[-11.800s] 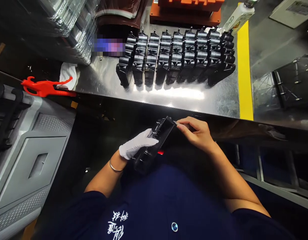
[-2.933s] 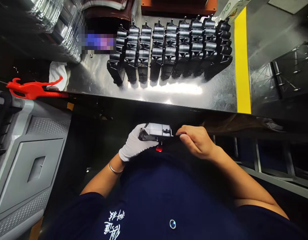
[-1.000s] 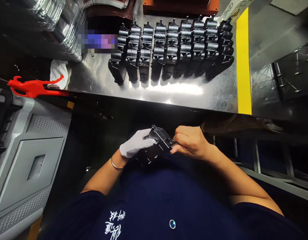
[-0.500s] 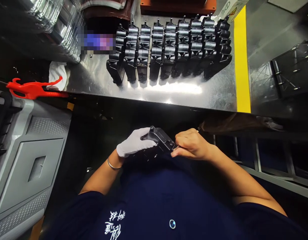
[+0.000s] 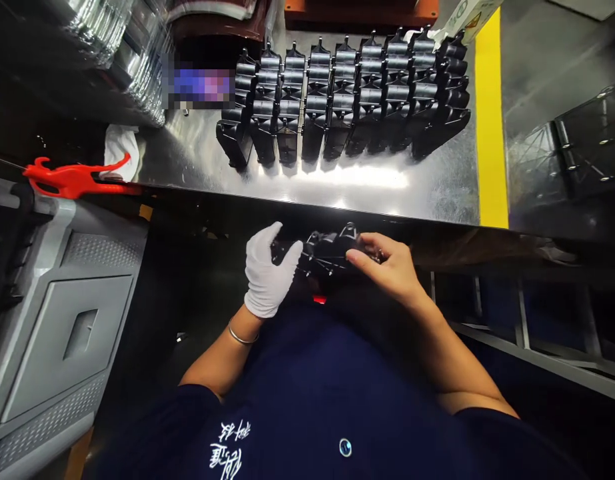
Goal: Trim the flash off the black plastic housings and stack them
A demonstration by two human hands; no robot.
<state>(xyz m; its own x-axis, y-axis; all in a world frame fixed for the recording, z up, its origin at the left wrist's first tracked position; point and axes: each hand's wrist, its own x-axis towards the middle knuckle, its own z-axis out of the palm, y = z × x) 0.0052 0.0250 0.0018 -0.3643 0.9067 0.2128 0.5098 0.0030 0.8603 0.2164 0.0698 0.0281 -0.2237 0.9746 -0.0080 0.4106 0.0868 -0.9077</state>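
Observation:
A black moulded plastic part (image 5: 330,248) with small lugs is held level in front of my body, just below the bench edge. My left hand (image 5: 268,277), in a white glove, curves around its left end, thumb on the near side and fingers apart from it. My bare right hand (image 5: 391,267) grips the right end, its thumb lying along the part and its other fingers partly hidden behind it. Beyond, on the metal bench (image 5: 197,157), several similar black parts (image 5: 342,100) stand side by side in a row.
A red air blow gun (image 5: 72,180) hangs at the bench's left edge beside a white cloth (image 5: 121,152). Below it stands a grey plastic cabinet (image 5: 67,333). Yellow tape (image 5: 491,133) crosses the bench at right. Wrapped stacks (image 5: 137,73) are at the back left.
The black part has turned roughly level and moved toward the bench. My right hand has gone from a pinch at its end to a wider grip; my left hand's thumb and fingers have spread.

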